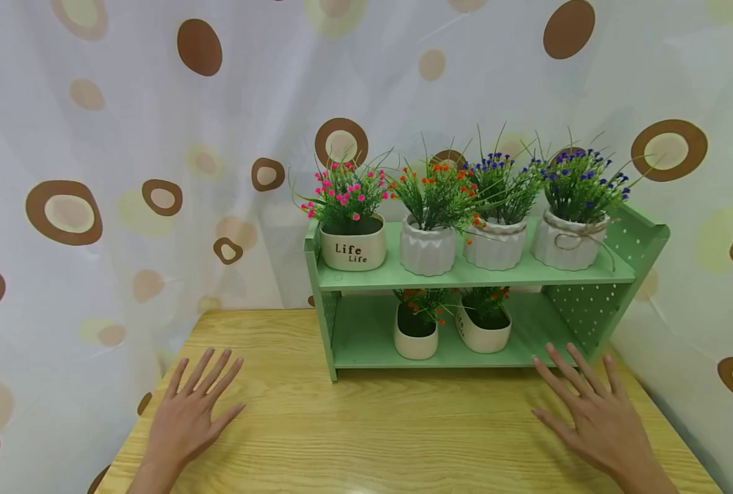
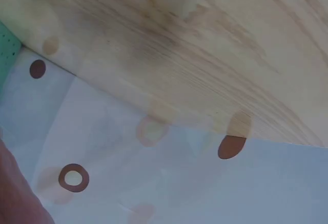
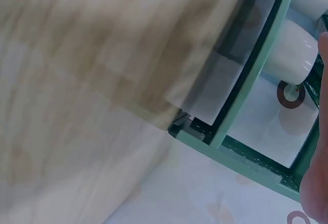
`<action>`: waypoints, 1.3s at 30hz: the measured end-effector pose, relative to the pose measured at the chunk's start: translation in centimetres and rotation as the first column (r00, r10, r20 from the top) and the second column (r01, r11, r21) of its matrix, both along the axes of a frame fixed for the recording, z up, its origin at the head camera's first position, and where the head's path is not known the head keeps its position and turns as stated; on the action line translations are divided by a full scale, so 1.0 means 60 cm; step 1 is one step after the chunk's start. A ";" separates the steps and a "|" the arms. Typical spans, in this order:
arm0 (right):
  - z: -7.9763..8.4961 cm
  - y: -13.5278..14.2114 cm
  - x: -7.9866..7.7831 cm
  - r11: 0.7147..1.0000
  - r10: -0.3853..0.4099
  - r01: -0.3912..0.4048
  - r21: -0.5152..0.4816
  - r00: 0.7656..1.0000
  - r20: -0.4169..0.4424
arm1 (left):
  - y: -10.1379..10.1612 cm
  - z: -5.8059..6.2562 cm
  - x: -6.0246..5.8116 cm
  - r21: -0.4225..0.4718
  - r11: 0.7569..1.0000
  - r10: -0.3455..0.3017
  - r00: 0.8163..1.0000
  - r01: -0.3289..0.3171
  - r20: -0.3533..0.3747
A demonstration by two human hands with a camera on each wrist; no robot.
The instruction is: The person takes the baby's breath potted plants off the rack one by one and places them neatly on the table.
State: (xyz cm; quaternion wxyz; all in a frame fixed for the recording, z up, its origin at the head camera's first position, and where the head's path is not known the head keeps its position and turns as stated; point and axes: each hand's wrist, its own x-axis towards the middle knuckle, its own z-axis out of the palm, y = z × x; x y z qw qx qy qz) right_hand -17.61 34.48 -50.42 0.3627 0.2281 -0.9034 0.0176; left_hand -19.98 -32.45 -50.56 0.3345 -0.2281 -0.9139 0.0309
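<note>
My left hand point(image 1: 184, 418) is spread at the left of the wooden table point(image 1: 366, 425), fingers straight and holding nothing. On the right my right hand point(image 1: 598, 415) is spread likewise, its fingertips in front of the lower right corner of a green two-tier shelf point(image 1: 465, 280). Whether either palm touches the wood I cannot tell. On the upper tier stand a cream "Life" pot point(image 1: 353, 250) with pink flowers, a white pot point(image 1: 428, 248) with orange ones, and two white pots point(image 1: 495, 245) with purple ones. Two cream pots point(image 1: 416, 341) with orange-red flowers occupy the lower tier, one tilted.
A white curtain point(image 1: 206, 123) with brown and beige circles hangs behind the table and down both sides. The shelf's perforated end panel point(image 1: 635, 237) rises at the right. Bare wood lies between the hands, in front of the shelf.
</note>
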 end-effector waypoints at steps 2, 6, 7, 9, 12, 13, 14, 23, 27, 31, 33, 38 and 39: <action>0.005 0.000 -0.002 1.000 -0.003 0.003 -0.004 1.000 0.000 | 0.010 0.007 -0.004 0.011 1.000 0.002 1.000 -0.002 0.005; 0.022 0.002 -0.006 1.000 -0.014 0.014 -0.010 1.000 0.001 | 0.043 0.030 -0.014 0.057 0.998 0.003 1.000 -0.002 -0.014; 0.028 0.003 -0.007 1.000 -0.018 0.018 -0.010 1.000 -0.003 | 0.053 0.037 -0.017 0.077 0.997 -0.002 1.000 0.004 -0.024; 0.039 0.005 -0.009 1.000 -0.021 0.021 -0.014 0.999 -0.028 | 0.077 0.053 -0.021 0.118 0.993 -0.007 0.999 0.012 -0.045; 0.059 0.009 -0.015 0.999 -0.023 0.021 -0.030 0.998 -0.065 | 0.116 0.078 -0.030 0.197 0.979 -0.036 0.996 0.052 -0.083; 0.066 0.011 -0.017 0.999 -0.024 0.022 -0.037 0.997 -0.077 | 0.129 0.086 -0.034 0.223 0.972 -0.046 0.994 0.068 -0.102; 0.074 0.013 -0.019 0.999 -0.028 0.025 -0.044 0.996 -0.083 | 0.142 0.094 -0.038 0.249 0.965 -0.056 0.991 0.084 -0.120; 0.150 0.041 -0.029 0.986 -0.136 0.132 -0.105 0.990 -0.032 | 0.256 0.176 -0.077 0.504 0.821 -0.221 0.963 0.270 -0.156; 0.185 0.054 -0.038 0.978 -0.161 0.154 -0.141 0.986 -0.037 | 0.302 0.211 -0.088 0.600 0.730 -0.290 0.943 0.328 -0.163; 0.214 0.068 -0.048 0.967 -0.188 0.180 -0.180 0.982 -0.027 | 0.344 0.241 -0.095 0.660 0.651 -0.351 0.919 0.376 -0.178; 0.226 0.076 -0.055 0.961 -0.198 0.188 -0.201 0.980 -0.030 | 0.362 0.252 -0.099 0.690 0.625 -0.359 0.919 0.366 -0.162; 0.241 0.097 -0.072 0.934 -0.236 0.227 -0.277 0.972 0.001 | 0.395 0.270 -0.112 0.778 0.560 -0.361 0.929 0.284 -0.079; 0.243 0.100 -0.074 0.924 -0.246 0.240 -0.297 0.969 0.021 | 0.400 0.272 -0.116 0.790 0.551 -0.360 0.930 0.269 -0.065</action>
